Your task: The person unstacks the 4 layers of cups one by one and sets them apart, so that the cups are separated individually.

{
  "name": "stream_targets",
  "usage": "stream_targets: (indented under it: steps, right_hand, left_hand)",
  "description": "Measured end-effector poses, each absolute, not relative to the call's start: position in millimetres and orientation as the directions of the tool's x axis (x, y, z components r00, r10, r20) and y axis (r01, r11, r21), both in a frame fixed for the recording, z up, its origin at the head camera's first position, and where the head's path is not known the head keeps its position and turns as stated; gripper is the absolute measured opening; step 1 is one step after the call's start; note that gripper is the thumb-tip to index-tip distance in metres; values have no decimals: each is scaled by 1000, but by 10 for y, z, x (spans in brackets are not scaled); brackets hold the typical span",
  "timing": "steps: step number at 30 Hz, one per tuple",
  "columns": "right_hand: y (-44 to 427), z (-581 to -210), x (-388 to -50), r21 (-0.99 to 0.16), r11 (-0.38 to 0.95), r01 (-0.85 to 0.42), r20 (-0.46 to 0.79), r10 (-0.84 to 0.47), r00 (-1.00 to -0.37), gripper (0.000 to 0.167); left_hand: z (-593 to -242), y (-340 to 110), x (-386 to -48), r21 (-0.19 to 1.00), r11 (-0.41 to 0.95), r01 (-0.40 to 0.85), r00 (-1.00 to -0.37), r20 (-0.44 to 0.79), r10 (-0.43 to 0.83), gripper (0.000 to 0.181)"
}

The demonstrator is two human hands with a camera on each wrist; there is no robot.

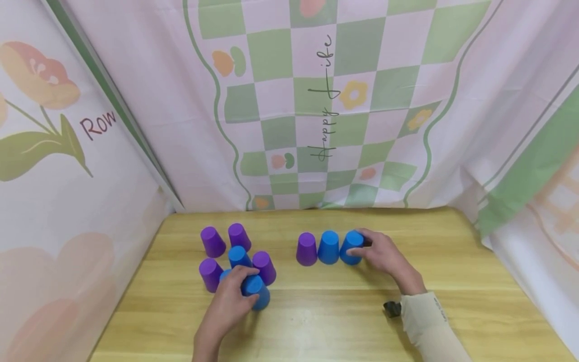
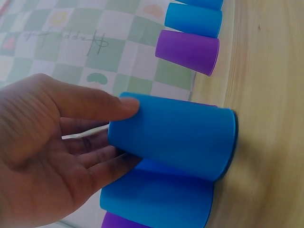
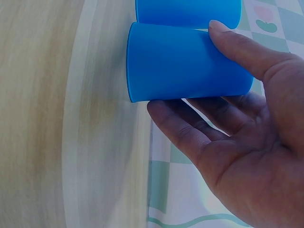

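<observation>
At the front of the left cluster, my left hand (image 1: 228, 304) holds an upside-down blue cup (image 1: 259, 291), thumb on one side and fingers on the other. A second blue cup (image 2: 156, 194) stands right beside it in the left wrist view; in the head view that one is mostly hidden by the hand. Farther right, my right hand (image 1: 384, 254) grips the end blue cup (image 1: 351, 247) of a row, its thumb (image 3: 242, 47) laid along the wall. Touching or nearly touching that cup is another blue cup (image 1: 328, 247), followed by a purple cup (image 1: 306, 249).
Several purple cups, one of them a rear purple cup (image 1: 212, 242), stand upside down around a blue cup (image 1: 238, 256) at left. A small black object (image 1: 392, 309) is by the right sleeve. Printed cloth (image 1: 316, 125) hangs behind the wooden table (image 1: 316, 322).
</observation>
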State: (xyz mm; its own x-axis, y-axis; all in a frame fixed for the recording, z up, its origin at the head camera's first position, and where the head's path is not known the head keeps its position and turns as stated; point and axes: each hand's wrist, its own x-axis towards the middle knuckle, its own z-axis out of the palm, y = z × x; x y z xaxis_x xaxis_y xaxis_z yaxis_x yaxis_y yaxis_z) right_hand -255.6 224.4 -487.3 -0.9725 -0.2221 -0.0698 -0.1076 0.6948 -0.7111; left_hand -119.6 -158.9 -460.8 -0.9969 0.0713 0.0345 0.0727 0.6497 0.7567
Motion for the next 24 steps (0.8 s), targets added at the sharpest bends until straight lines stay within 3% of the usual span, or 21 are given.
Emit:
stream_targets:
  steps: [15,24]
  right_hand:
    - [2239,-4878,-2553,-712,693,-109,-68,-223,-972,61]
    - [2235,-4872,-2548,-714,692,-107,-69,-222,-973,61]
  left_hand:
    - [-4551,-1575,-1180,754,655,52,-997,3,76,47]
    - [-4470,-1571,-1219,788,594,162,-986,158,59,46]
